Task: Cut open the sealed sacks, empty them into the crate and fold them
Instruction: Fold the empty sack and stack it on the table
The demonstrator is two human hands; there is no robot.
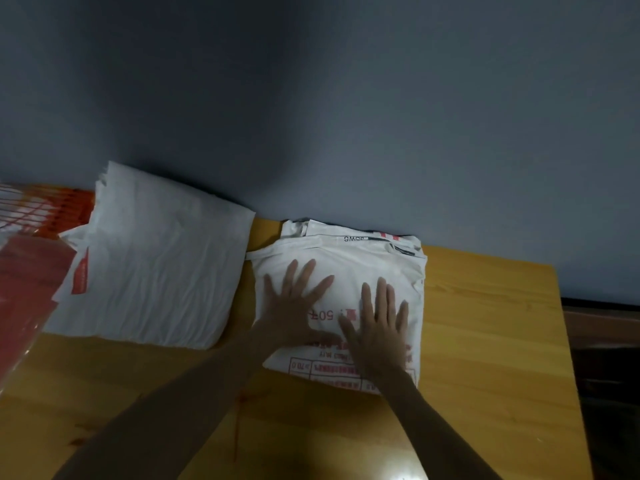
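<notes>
A folded white sack (349, 261) with red print lies on top of a small pile of folded sacks at the back of the wooden table (485, 341). My left hand (294, 306) presses flat on its left half with the fingers spread. My right hand (379, 327) presses flat on its right half, fingers straight. To the left lies a second, plain white stack of folded sacks (152, 268), with a red-printed corner sticking out at its left side.
A grey wall runs right behind the table. An orange crate (45, 209) shows at the far left, with a red translucent sheet (24, 296) in front of it. The table's right edge drops to a dark floor.
</notes>
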